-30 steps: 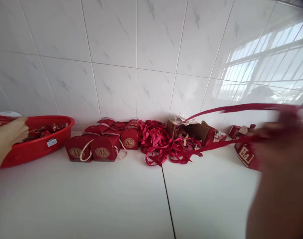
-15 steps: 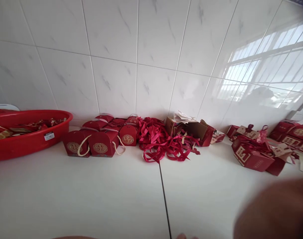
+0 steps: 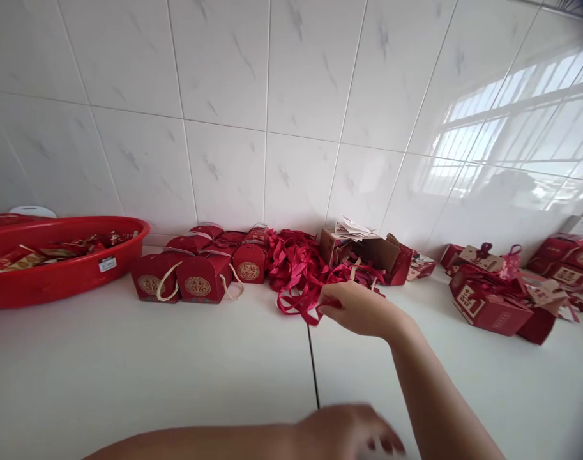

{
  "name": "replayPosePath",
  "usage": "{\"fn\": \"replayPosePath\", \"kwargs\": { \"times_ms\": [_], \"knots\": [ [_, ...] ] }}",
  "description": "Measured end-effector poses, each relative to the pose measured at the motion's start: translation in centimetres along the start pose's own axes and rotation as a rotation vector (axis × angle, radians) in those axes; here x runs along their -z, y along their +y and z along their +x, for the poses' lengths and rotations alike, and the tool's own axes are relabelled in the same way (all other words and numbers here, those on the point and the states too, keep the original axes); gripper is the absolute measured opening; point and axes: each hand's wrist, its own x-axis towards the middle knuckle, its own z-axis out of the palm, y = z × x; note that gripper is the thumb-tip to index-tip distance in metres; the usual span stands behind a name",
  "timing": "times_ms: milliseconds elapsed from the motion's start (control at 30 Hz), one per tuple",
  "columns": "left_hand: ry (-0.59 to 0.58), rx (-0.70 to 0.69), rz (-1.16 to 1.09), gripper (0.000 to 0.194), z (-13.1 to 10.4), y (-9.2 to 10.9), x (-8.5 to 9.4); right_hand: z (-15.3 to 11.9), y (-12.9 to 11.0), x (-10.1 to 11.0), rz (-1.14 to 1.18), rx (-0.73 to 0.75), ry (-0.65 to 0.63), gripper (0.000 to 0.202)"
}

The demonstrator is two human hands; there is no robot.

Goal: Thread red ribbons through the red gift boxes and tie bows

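Note:
My right hand (image 3: pixel 351 308) reaches to the heap of red ribbons (image 3: pixel 294 265) by the wall. Its thumb and fingers are pinched on a looped red ribbon (image 3: pixel 295 303) at the near edge of the heap. Low in the view, my left hand (image 3: pixel 343 429) hovers over the white table, slightly blurred, with its fingers bent downward and apart. I see nothing in it. An open cardboard box (image 3: pixel 384 252) lies behind the ribbons, with white paper slips (image 3: pixel 352 227) on top and dark red pieces spilling out.
Several red gift boxes (image 3: pixel 202 281) with cream rope handles stand left of the ribbons. Further left is a red plastic basin (image 3: pixel 80 271) holding wrapped packets. More red boxes and tags (image 3: pixel 492 310) lie on the right. A dark seam (image 3: pixel 313 364) crosses the white tabletop (image 3: pixel 152 370).
My right hand has come forward from the lower right and now grips a ribbon. My left hand and forearm have risen into view at the bottom.

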Motion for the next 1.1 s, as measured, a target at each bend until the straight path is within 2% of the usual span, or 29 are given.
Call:
{"fn": "replayPosePath", "kwargs": {
  "times_ms": [67,133,167,233,333,500,600,733,833,933,1033,1100],
  "knots": [
    [0.140,0.072,-0.445,0.044,0.5,0.0,1.9,-1.2,-0.5,0.6,0.044,0.086,-0.062,0.015],
    [0.175,0.065,-0.893,0.049,0.8,-0.3,3.8,-2.0,-0.9,0.8,0.087,0.130,-0.128,0.014],
    [0.180,0.045,-1.037,0.049,0.8,-0.5,4.6,-2.3,-0.9,0.8,0.097,0.126,-0.150,0.016],
    [0.193,0.019,-1.161,0.049,0.9,-0.9,5.7,-2.5,-0.9,0.6,0.092,0.097,-0.142,0.017],
    [0.174,0.049,-1.149,0.055,0.9,-1.1,6.4,-2.5,-0.5,0.1,0.069,0.071,-0.079,0.012],
    [0.219,0.164,-1.102,0.053,1.0,-1.2,6.5,-2.6,-0.1,0.2,0.099,-0.007,-0.033,0.031],
    [0.277,0.171,-1.082,0.050,1.3,-2.0,6.6,-2.9,0.0,0.6,0.152,-0.048,0.056,0.021],
    [0.413,0.165,-1.105,0.047,1.7,-3.5,7.1,-3.6,-0.1,1.6,0.407,-0.081,0.066,0.014],
    [0.513,0.138,-0.978,0.046,1.7,-4.3,7.9,-4.0,-0.1,2.4,0.603,-0.036,0.050,0.017],
    [0.620,0.106,-0.806,0.045,1.6,-4.9,9.1,-4.2,0.1,3.1,0.792,0.038,-0.058,0.019],
    [0.699,0.084,-0.707,0.043,1.4,-5.6,10.5,-4.3,0.4,3.3,0.999,0.163,-0.174,0.020],
    [0.730,0.084,-0.615,0.042,1.4,-6.1,11.1,-4.3,0.5,3.2,1.117,0.255,-0.169,0.015]
  ]
}}
